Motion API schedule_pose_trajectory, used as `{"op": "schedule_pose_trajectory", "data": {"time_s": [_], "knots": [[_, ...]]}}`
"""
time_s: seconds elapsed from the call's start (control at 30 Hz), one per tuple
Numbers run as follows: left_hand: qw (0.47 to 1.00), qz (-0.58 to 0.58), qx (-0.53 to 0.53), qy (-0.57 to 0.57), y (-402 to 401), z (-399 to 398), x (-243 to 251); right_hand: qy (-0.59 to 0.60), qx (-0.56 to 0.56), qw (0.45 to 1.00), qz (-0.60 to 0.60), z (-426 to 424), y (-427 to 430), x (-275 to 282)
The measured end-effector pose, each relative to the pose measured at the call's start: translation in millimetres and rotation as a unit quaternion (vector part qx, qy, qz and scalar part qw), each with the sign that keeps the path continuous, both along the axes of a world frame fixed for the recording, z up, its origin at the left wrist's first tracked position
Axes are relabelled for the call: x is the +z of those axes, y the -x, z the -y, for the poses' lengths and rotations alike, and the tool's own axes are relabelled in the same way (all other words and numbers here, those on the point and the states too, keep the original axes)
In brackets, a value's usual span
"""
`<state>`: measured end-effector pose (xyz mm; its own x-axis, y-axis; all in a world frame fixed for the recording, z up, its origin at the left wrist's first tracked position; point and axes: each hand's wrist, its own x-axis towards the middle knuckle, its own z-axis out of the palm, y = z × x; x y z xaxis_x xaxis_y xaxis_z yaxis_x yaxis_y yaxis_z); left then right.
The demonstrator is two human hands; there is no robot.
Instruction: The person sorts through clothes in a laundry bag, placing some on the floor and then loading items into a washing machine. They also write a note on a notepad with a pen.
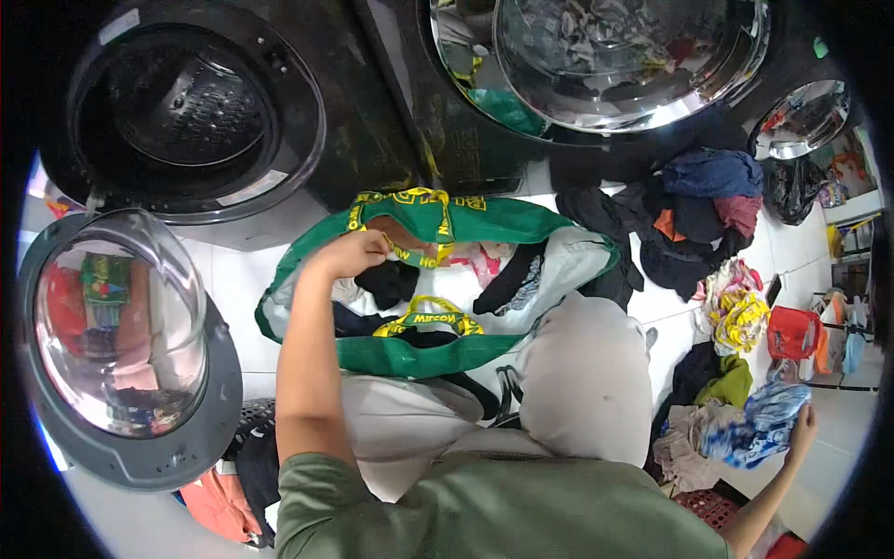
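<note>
A large green bag [307, 244] with a pale lining stands before me between my legs, its mouth wide apart, with black and patterned clothes inside. My left hand [353, 253] is at its far rim, fingers closed on a green-and-yellow handle strap [443, 223]. The other handle [426, 321] arches over the near rim. Far out to the right, my right hand [804, 423] grips a blue-and-white patterned cloth [758, 426], which hangs over a pile on the floor. Beneath and beside that cloth lie a beige garment [684, 447] and a green one [730, 381].
An open front-load washer [199, 119] stands ahead left, its round door [119, 328] swung towards me. Another machine's round door [628, 63] is ahead right. Dark clothes [670, 244] and a yellow-and-white bundle [740, 321] lie right; coral clothing [223, 499] lies at left.
</note>
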<state>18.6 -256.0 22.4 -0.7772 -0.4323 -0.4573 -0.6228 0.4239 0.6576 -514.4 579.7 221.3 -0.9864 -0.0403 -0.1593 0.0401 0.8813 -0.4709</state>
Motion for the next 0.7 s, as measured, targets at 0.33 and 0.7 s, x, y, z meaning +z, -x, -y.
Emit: {"op": "schedule_pose_trajectory", "data": {"time_s": [0.33, 0.7], "knots": [[0.95, -0.261, -0.101, -0.139, 154, -142, 245, 0.142, 0.583, 0.782, -0.169, 446, -124, -67], [0.986, -0.04, -0.16, -0.036, 116, -101, 173, 0.087, 0.518, 0.845, 0.101, 367, -134, -86]]}}
